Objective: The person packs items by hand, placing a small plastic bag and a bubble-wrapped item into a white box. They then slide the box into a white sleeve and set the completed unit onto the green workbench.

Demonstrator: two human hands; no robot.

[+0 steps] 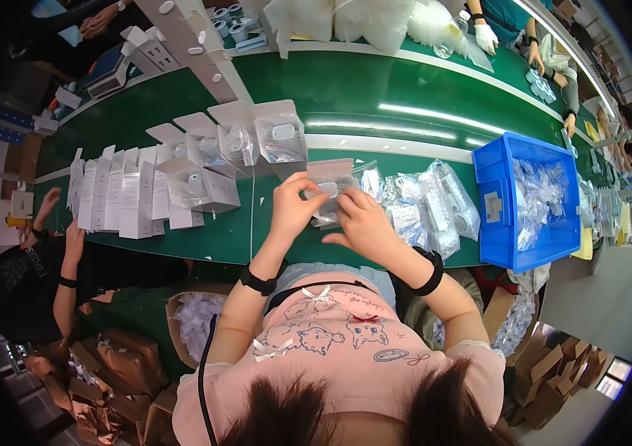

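Note:
In front of me is a small white box (331,168) with its flap raised. A clear plastic bag with a pale rounded device (328,189) lies at its opening. My left hand (295,207) is closed, thumb and fingers pinching the bag at its left side. My right hand (366,227) curls its fingers onto the bag's right side, its thumb sticking out toward me. The fingers hide part of the box. Just to the left stands another open white box (280,132) with a bagged device in it. Bagged parts (413,212) lie right of my right hand.
Several white boxes (136,195) stand in a row at the left. A blue bin (496,215) with plastic bags sits at the right on the green table (230,236). A thin white cord (252,215) crosses the table. Another person's hand (74,241) is near the left boxes.

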